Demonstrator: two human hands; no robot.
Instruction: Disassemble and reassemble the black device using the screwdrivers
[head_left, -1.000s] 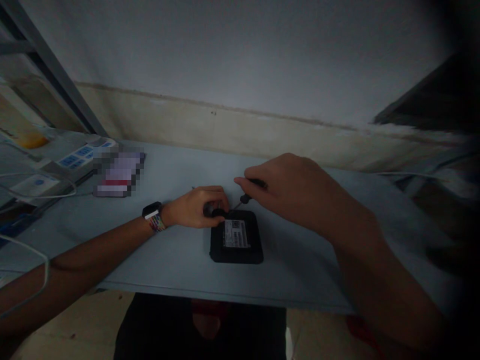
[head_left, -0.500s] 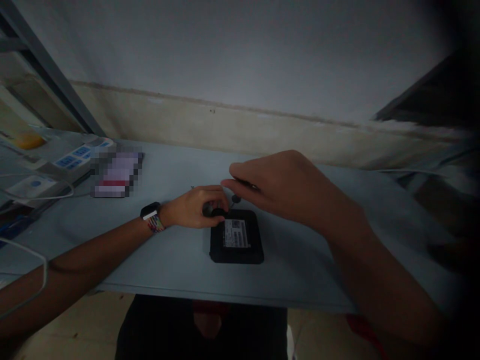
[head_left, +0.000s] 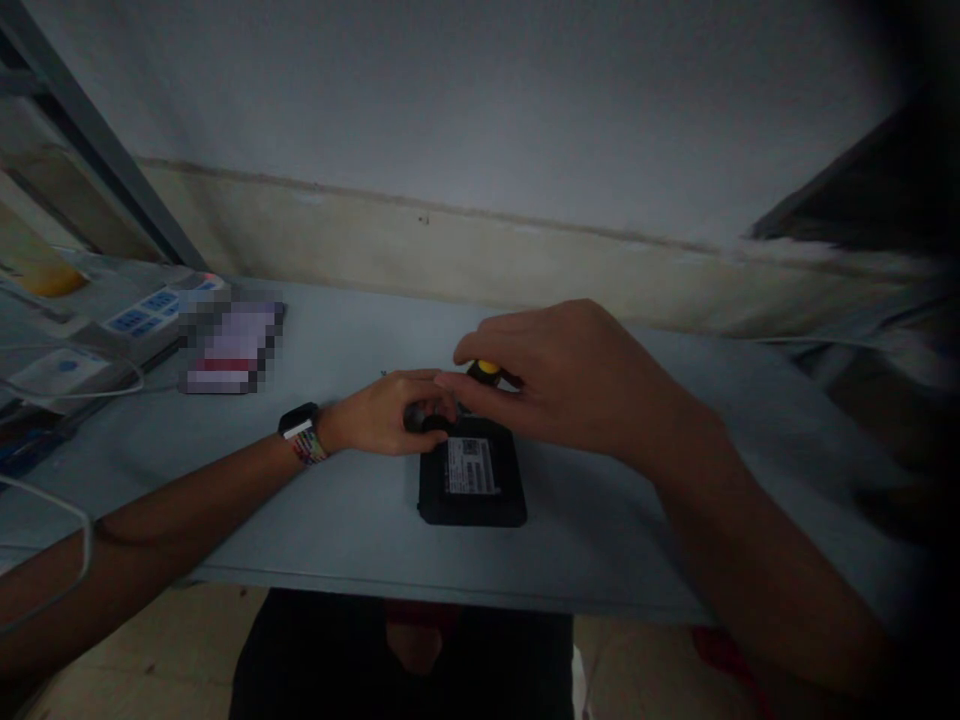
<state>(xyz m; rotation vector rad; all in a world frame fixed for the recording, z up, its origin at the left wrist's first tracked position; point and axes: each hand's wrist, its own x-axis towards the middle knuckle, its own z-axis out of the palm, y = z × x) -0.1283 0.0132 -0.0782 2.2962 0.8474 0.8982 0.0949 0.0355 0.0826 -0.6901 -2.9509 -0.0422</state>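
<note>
On the table lies a black, flat box (head_left: 510, 500) with rounded corners and a white printed label (head_left: 472, 466) facing up. My left hand (head_left: 382, 413) reaches in from the left, its fingers curled around a dark round part (head_left: 435, 424) at the box's far edge. Above that same edge, my right hand (head_left: 555, 375) is closed on what looks like a screwdriver (head_left: 485, 372) with a yellow-and-black handle. Its lower end points down by my left fingertips, and the tip is hidden. Both hands are close together.
A phone (head_left: 232, 345) with a blurred-out screen lies on the left of the table (head_left: 337, 530). Behind it are a white power strip (head_left: 154, 312) and white cables (head_left: 67, 505). The wall (head_left: 450, 240) borders the table's far side.
My right hand has turned its grip slightly, and the yellow end of the handle now shows between its fingers. My left hand and the box stay nearly in place.
</note>
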